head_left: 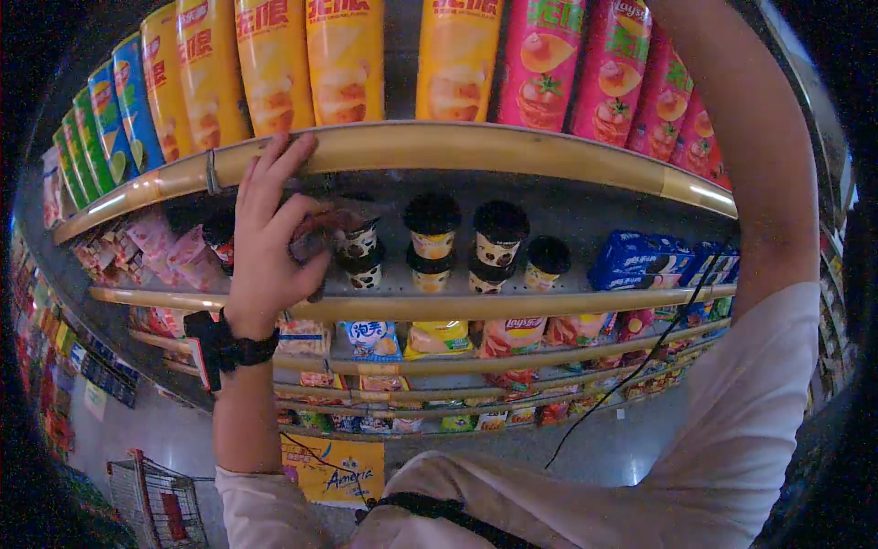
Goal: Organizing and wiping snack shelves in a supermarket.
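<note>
My left hand (274,229) is at the middle shelf, two fingers raised against the yellow edge strip (366,151) of the shelf above. Its thumb and index finger curve around a dark, reddish-brown thing (320,233), blurred and partly covered, whose kind I cannot make out. Just right of it stand stacked small cups with black lids (363,242); more stacked cups (432,229) follow to the right. My right arm (773,174) reaches up along the right side, and its hand is beyond the top of the picture.
Yellow chip canisters (346,64) and pink ones (540,64) line the top shelf. Blue packs (640,259) lie at the right of the cup shelf, pink bags (195,259) at its left. Lower shelves hold bagged snacks (437,339). A shopping cart (155,499) stands at lower left.
</note>
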`<state>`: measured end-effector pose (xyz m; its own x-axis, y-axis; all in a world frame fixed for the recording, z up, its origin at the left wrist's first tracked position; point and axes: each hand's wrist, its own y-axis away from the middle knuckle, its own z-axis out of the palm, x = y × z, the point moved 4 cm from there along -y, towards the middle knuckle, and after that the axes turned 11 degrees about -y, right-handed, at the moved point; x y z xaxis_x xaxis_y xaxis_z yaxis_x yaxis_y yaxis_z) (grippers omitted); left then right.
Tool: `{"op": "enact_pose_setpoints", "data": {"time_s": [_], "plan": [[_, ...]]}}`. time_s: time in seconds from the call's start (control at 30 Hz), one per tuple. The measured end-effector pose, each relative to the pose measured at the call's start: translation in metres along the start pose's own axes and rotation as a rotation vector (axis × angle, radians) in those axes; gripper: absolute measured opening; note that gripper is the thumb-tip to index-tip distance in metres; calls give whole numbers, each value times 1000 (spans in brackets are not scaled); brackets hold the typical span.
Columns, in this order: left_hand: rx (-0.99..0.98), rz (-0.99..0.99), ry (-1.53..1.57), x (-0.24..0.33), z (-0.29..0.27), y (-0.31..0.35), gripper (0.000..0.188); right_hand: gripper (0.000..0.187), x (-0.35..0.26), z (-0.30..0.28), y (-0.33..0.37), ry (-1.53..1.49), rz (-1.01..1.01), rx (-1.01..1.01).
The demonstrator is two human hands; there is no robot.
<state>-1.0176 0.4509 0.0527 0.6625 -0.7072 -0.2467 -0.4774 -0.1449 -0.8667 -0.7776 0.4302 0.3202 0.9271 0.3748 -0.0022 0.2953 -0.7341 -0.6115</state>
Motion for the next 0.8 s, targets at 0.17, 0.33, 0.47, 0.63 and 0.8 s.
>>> {"op": "enact_pose_setpoints", "data": {"time_s": [0.17,0.33,0.47,0.63,0.8], "plan": [[21,4,11,-2,2,2,31,61,3,2,1,-53,-16,-16],[26,12,15,-4,3,1,32,69,7,0,-14,59,59,-37],[-35,-6,67,1,-5,-2,30,73,3,-4,-16,76,110,-131],[-58,28,92,-6,-13,0,29,69,-34,-12,7,-41,140,-192],[-30,35,111,-4,-5,-1,27,67,-30,-12,-18,6,-37,-16]]}}
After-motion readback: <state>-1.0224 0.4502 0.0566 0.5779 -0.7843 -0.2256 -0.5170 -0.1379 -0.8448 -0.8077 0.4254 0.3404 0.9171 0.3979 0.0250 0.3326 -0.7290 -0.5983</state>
